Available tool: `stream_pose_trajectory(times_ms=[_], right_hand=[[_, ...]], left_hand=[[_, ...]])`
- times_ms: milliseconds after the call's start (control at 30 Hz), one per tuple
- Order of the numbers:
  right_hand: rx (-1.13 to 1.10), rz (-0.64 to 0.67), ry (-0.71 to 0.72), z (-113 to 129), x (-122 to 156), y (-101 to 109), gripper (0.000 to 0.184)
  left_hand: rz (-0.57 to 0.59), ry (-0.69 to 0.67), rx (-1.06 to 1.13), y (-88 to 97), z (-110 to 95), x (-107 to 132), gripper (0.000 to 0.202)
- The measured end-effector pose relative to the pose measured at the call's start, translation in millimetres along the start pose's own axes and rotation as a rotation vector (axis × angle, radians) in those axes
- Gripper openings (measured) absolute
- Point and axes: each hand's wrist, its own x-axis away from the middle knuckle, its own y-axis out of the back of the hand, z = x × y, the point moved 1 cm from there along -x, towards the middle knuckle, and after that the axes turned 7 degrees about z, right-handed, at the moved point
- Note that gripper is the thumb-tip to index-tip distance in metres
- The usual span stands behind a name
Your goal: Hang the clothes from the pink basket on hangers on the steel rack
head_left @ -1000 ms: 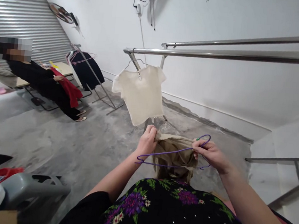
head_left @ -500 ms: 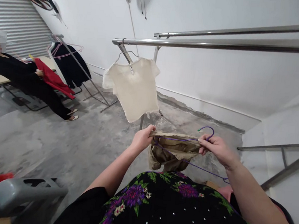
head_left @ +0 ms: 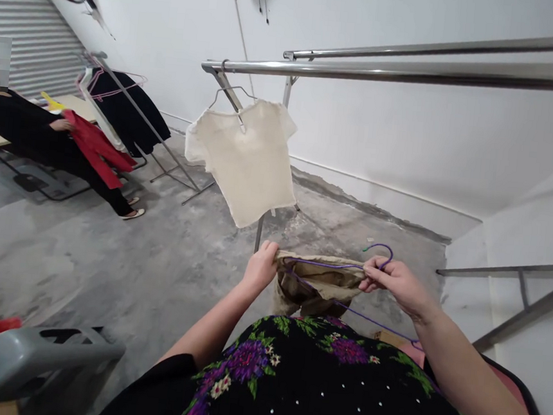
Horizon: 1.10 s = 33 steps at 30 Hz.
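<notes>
Garment: a tan garment (head_left: 318, 283) hangs bunched between both hands, in front of the person's waist and above the concrete floor (head_left: 122, 252).
Hanger: a purple wire hanger (head_left: 347, 285) is threaded partly into the garment's top opening; its hook (head_left: 380, 250) pokes up just by the right hand.
Left hand: the left hand (head_left: 262, 265) is clenched on the garment's left top edge, pulling it taut.
Right hand: the right hand (head_left: 393, 282) pinches the hanger's neck and the garment's right top edge together.
Step in hand: by the look of it, the hanger is being worked inside the garment, with one shoulder in and the lower wire trailing out toward the right forearm.
Next move calls for: probably seating the free end of the wire inside the cloth while the left hand holds the opening wide.
Long axis: the hanger runs left to right across the body, tilted down to the right; the hook points up and away.
Nearby: a cream top (head_left: 244, 159) hangs on the steel rail (head_left: 414, 71) ahead; another person (head_left: 44, 142) stands far left holding a red cloth (head_left: 95, 146).
</notes>
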Motion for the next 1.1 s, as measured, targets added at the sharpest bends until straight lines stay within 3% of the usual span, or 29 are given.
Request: stream_pose_trajectory(times_ms=[100,167,300,500,633,733,800,867,1000,1100], right_hand=[[0.084,0.116,0.043,1,0,0,0.036],[0.083,0.118,0.074,0,-1,0,0.034],[0.035,-0.005,0.133,-2,-1,0,0.033],[0.146,-0.064,0.193,-8,2,7,0.040],[0.240,-0.078,0.086,-29,-2,7,0.046],[0.230,-0.121,-0.008,-44,-8,-3,0.050],[0.202,-0.195,-0.028,-49,-12,-14,0.049],[0.135,-0.240,-0.023,-49,-16,-25,0.047],[-0.048,-0.176,0.008,-47,-18,-38,0.043],[-0.086,-0.159,0.040,-47,-16,-42,0.040]], left_hand=[[0.043,0.145,0.445,-8.5,12,-10,0.012],[0.085,0.186,0.543,-14.3,14,-15,0.016],[0.117,0.204,0.675,-23.1,9,-15,0.029],[0.085,0.190,0.572,-23.5,5,-9,0.017],[-0.027,0.151,0.422,-18.4,-1,-6,0.007],[-0.118,0.066,0.287,-19.6,-14,3,0.010],[-0.110,-0.010,0.219,-26.0,-23,12,0.013],[0.016,-0.079,0.165,-36.7,-29,20,0.013],[0.446,-0.243,-0.067,-58.3,-32,30,0.017],[0.634,-0.338,-0.233,-61.2,-35,33,0.025]])
